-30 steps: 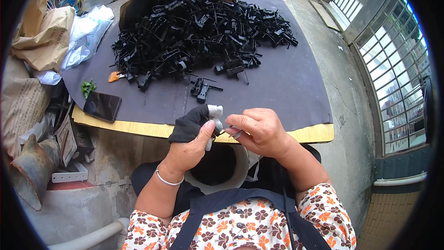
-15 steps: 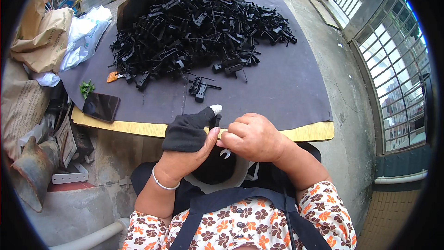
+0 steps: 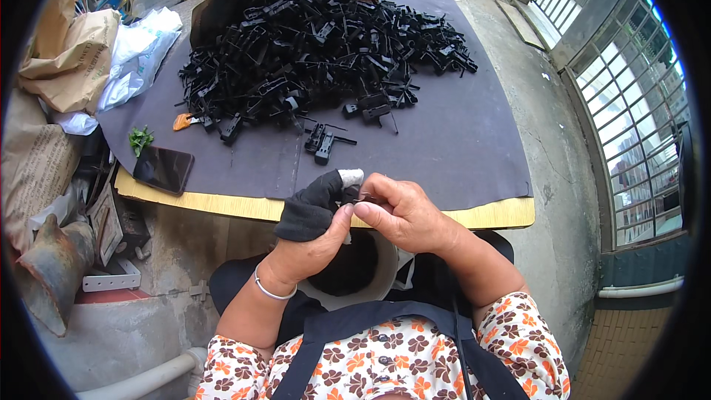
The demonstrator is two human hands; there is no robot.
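Observation:
My left hand (image 3: 315, 218), in a black fingerless glove with white wrapping on one fingertip, is closed on a small black plastic part (image 3: 349, 194). My right hand (image 3: 404, 215) meets it there, thumb and forefinger pinched at the part's right side. Something thin shows between those fingertips, too small to name. Both hands are just in front of the table edge, above a pale bucket (image 3: 388, 270) with dark contents between my knees. Beyond them on the table lie a few loose black plastic parts (image 3: 324, 142), and behind those a large heap of similar parts (image 3: 318, 52).
A dark mat (image 3: 437, 148) covers the table with its yellow edge (image 3: 222, 207). At left lie a phone (image 3: 164, 170), a green sprig (image 3: 139, 139) and an orange-handled tool (image 3: 182, 121). Paper bags (image 3: 70, 55) and a white plastic bag (image 3: 141, 59) crowd the left side.
My left hand has shifted slightly right and turned. My right fist has loosened into a pinch with the thumb showing. The silver open-end wrench head below the right hand no longer shows.

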